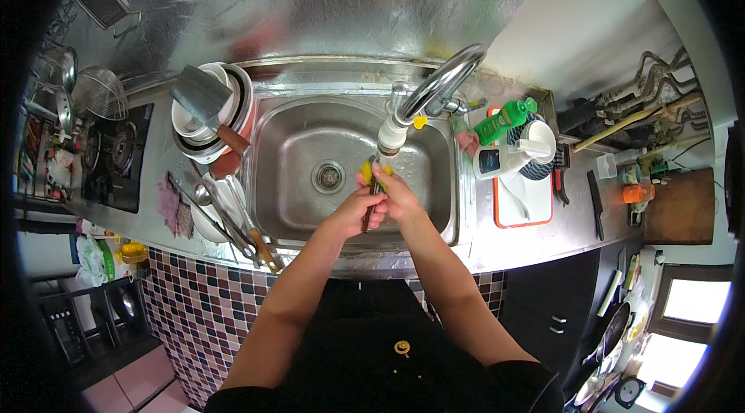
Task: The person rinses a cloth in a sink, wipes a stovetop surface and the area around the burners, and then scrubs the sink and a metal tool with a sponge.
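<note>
Both hands meet over the stainless steel sink basin (297, 206), right of the drain strainer (329, 177). My left hand (354, 214) grips the brown handle of a slim utensil (366, 223), whose lower end sticks out below the fist. My right hand (401, 194) closes around the utensil's upper part with a yellow sponge (366, 173) pressed against it. Fingers cover most of the utensil, so its exact kind is unclear. Just above the hands hangs the white spray head (393, 134) of the chrome faucet (448, 78). Whether water runs is hard to tell.
Left of the basin, a cleaver (201, 95) lies across stacked bowls (247, 98), near several long utensils (218, 209) and a purple cloth (169, 203). To the right are a green bottle (505, 121), a white spray bottle (500, 161), an orange-rimmed cutting board (506, 212) and a black knife (595, 203).
</note>
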Demonstrator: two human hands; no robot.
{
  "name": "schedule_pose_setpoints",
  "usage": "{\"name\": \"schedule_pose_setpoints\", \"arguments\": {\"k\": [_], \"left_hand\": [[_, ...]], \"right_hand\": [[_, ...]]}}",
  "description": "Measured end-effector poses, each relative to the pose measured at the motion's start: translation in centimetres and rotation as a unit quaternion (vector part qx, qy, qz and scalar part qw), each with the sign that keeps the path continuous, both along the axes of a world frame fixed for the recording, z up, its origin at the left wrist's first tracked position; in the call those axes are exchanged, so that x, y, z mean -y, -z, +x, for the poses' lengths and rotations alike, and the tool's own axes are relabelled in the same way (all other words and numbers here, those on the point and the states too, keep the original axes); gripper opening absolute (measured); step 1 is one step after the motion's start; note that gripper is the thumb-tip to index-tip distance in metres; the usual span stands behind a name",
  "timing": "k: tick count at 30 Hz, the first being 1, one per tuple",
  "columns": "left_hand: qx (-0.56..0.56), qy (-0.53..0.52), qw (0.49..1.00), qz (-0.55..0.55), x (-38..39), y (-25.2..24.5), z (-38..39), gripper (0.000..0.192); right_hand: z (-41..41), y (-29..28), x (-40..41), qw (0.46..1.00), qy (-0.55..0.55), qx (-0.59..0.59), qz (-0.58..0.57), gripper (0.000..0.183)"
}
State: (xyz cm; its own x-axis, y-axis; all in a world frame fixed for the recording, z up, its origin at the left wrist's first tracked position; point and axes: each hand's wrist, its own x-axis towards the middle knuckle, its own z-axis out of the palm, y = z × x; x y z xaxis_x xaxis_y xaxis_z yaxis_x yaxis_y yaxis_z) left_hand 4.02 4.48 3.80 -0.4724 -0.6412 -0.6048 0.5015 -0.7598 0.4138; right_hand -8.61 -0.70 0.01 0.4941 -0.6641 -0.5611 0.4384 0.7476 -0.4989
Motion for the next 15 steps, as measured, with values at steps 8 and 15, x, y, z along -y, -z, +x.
{"name": "schedule_pose_setpoints", "arguments": {"k": [8, 15], "left_hand": [[-0.001, 0.018, 0.999, 0.045, -2.2, 0.0, 0.9, 0.011], [0.079, 0.063, 0.995, 0.02, -3.0, -1.1, 1.3, 0.013]], "right_hand": [[1.8, 2.0, 2.8, 0.988, 0.111, -0.1, -0.047, 0.015], [-0.1, 3.7, 5.9, 0.981, 0.16, -0.105, 0.024, 0.022]]}}
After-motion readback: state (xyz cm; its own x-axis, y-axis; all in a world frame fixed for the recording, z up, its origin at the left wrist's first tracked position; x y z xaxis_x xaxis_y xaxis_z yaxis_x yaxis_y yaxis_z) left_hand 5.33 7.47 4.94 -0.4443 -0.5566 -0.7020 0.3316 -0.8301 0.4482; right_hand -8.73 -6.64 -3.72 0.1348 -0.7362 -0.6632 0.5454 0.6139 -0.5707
